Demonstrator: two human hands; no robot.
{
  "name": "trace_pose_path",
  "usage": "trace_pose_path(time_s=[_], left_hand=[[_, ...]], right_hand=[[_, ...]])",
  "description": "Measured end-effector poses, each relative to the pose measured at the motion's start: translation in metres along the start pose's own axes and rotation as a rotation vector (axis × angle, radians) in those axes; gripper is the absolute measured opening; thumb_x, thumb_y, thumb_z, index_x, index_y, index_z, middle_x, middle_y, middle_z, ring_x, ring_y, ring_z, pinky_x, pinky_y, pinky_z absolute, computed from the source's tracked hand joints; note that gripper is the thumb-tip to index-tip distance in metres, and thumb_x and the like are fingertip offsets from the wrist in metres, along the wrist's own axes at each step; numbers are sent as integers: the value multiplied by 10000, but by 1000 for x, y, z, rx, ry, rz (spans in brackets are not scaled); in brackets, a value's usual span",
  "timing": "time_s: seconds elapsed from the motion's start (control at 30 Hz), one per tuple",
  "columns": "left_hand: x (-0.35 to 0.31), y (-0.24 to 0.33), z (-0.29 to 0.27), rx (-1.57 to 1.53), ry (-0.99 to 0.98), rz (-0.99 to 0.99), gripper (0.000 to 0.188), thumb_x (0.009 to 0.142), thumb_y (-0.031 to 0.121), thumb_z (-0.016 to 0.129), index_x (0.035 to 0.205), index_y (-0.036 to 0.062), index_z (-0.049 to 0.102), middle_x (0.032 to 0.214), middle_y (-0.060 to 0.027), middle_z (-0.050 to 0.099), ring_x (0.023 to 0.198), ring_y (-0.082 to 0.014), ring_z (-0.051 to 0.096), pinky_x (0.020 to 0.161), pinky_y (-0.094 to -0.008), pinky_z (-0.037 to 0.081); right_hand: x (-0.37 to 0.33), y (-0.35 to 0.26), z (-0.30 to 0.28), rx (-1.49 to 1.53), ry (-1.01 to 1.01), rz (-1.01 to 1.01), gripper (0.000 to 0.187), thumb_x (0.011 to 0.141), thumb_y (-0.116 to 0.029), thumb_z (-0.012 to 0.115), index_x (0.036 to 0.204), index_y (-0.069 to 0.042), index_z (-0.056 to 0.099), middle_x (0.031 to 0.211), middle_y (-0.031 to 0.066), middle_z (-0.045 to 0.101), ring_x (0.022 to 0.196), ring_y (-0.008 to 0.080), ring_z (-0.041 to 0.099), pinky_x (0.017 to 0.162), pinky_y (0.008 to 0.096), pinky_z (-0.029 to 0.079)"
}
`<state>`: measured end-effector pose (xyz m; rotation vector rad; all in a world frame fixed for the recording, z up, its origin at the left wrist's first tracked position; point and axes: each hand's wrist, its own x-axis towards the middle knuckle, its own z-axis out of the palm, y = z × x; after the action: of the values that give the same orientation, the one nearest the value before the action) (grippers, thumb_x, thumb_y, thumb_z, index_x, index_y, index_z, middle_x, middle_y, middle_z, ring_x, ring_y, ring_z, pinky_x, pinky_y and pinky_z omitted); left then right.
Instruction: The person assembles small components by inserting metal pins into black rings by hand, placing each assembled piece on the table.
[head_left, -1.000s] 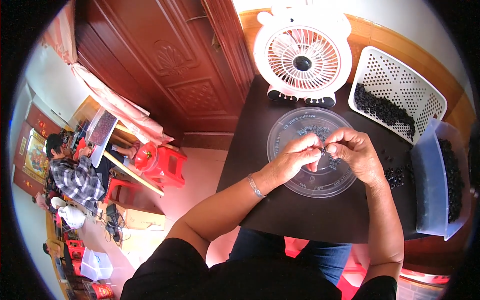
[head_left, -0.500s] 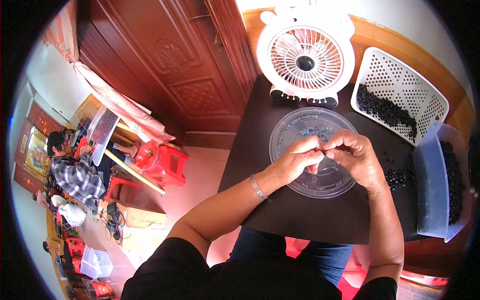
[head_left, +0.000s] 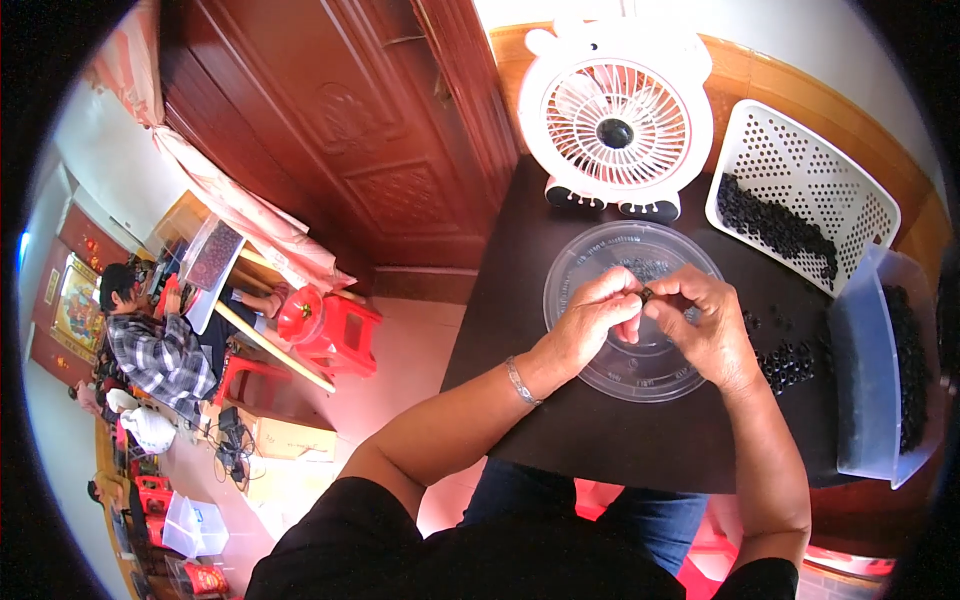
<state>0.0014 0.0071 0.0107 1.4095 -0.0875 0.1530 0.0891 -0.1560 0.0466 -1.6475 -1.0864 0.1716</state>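
The left hand (head_left: 597,318) and right hand (head_left: 708,332) pinch a small dark part (head_left: 645,295) from opposite sides, neither nearer, above the round clear tray (head_left: 640,380) toward the desk's (head_left: 600,440) left edge; its long axis cannot be discerned.

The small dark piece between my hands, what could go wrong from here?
First, the small dark piece is held between your left hand and right hand over the round clear tray, so it might slip and mix with the little greyish pieces there. Second, loose black pieces lie on the tabletop beside your right wrist, which could scatter them.
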Motion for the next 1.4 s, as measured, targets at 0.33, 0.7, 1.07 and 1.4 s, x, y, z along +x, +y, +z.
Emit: trace_pose_path(time_s=[0.33, 0.7, 1.07, 1.4], left_hand=[[-2, 2, 4, -107, 75, -64, 144, 920, 196, 520, 949, 55, 529, 836, 1, 539, 796, -80, 511, 737, -239, 412], [-4, -5, 11, -63, 64, 40, 169, 926, 211, 525, 936, 43, 525, 837, -16, 541, 791, -91, 516, 740, -249, 423], [-9, -2, 18, 67, 118, 83, 188, 940, 209, 492, 920, 25, 524, 820, -33, 552, 780, -103, 530, 724, -255, 432], [-2, -10, 10, -15, 122, 15, 186, 927, 235, 523, 933, 50, 528, 783, -28, 576, 689, -103, 548, 669, -232, 432]], right_hand=[[-1, -7, 18, -314, 120, -52, 355, 633, -130, 815, 913, -69, 606, 792, 67, 615, 706, 207, 622, 635, 330, 506], [-4, -5, 20, -539, 196, -189, 284, 649, -170, 774, 836, -80, 579, 744, 72, 603, 664, 257, 624, 587, 364, 491], [-5, -5, 22, -676, 188, -366, 227, 633, -128, 732, 765, -81, 553, 685, 80, 561, 631, 283, 579, 562, 386, 463], [0, -6, 15, -658, 163, -321, 256, 619, -183, 746, 796, -85, 590, 730, 72, 579, 728, 274, 595, 633, 390, 488]])
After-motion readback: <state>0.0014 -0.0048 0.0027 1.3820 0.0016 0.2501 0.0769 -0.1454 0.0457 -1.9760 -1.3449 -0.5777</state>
